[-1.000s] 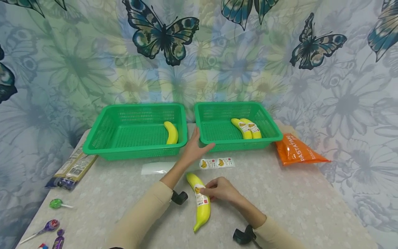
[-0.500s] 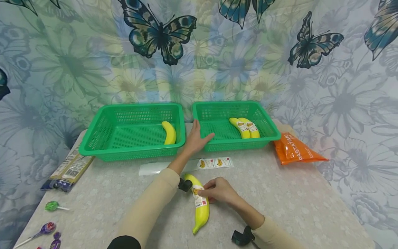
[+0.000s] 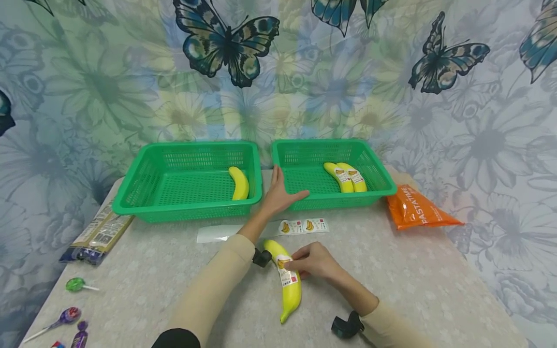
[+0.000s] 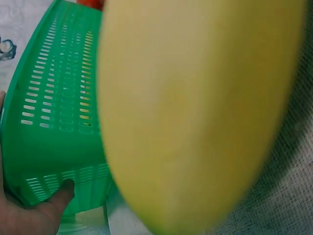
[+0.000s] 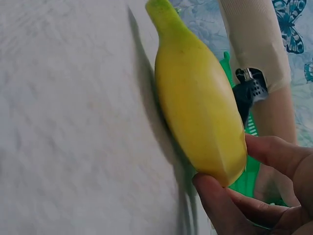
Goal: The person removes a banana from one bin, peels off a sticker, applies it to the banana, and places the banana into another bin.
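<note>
Close to the person, a yellow banana [image 3: 289, 282] lies on the table [image 3: 413, 290], with its green tip pointing near. The right hand [image 3: 315, 261] holds it with curled fingers by the white sticker [image 3: 287, 273] on its far half, so the banana sticks out from the grip toward the near side. Compared with a moment ago, the banana and this hand sit a little more to the right.

The right wrist view shows the banana's plain side [image 5: 200, 110] with the fingertips [image 5: 215, 196] under its thick end, and no sticker. The head view shows the sticker, which the wrist view does not.

A bit farther, a strip of spare stickers [image 3: 303, 225] lies flat on the table. Past it, the left hand [image 3: 280, 193] is spread open with straight fingers, pressing on the near left corner of the right green basket [image 3: 378, 186]. A second ago the hand was short of that basket; now its thumb lies along the front wall. The left wrist view shows a finger [image 4: 61, 191] against the green wall [image 4: 54, 122], with the banana [image 4: 195, 112] as a big yellow blur in front.

Inside the right green basket lie two stickered bananas [image 3: 345, 177]. The left green basket [image 3: 130, 200] holds one plain banana [image 3: 240, 182].
</note>
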Demonstrator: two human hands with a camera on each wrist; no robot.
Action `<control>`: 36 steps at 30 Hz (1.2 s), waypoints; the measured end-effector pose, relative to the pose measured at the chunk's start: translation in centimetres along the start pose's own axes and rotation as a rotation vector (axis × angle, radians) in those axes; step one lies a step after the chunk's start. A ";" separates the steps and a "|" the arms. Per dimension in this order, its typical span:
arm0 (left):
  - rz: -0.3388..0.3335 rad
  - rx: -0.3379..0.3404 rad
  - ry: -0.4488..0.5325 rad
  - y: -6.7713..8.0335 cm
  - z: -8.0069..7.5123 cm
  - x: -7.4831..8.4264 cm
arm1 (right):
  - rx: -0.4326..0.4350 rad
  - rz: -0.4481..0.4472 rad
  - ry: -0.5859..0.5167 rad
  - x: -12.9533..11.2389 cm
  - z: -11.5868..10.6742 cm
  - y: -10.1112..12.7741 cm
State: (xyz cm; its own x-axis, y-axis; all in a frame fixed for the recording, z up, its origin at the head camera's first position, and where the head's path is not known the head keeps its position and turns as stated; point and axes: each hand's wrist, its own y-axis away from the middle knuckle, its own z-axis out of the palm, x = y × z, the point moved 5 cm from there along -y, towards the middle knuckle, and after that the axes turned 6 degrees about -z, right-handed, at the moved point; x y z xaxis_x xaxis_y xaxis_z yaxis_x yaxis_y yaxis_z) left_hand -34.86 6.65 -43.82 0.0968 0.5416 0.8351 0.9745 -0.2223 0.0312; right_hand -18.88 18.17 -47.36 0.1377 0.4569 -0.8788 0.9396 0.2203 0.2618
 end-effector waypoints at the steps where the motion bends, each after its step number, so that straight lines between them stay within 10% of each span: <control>1: 0.001 0.003 -0.002 0.0 -0.1 0.0 | 0.002 -0.006 0.001 -0.1 -0.4 0.0; 22: -0.024 0.018 0.046 0.0 -1.1 -0.4 | -0.044 0.001 0.161 -6.4 -12.6 -0.1; 36: 0.003 -0.001 0.084 -0.1 -0.2 -0.2 | -0.086 -0.052 0.273 -11.7 -19.8 -6.0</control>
State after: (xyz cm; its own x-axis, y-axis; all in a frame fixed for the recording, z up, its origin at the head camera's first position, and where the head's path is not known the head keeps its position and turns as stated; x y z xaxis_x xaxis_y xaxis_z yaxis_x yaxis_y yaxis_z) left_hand -35.02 6.40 -43.89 0.0826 0.4711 0.8782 0.9741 -0.2244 0.0287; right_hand -32.31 28.57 -30.69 -0.0101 0.6558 -0.7549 0.9117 0.3161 0.2624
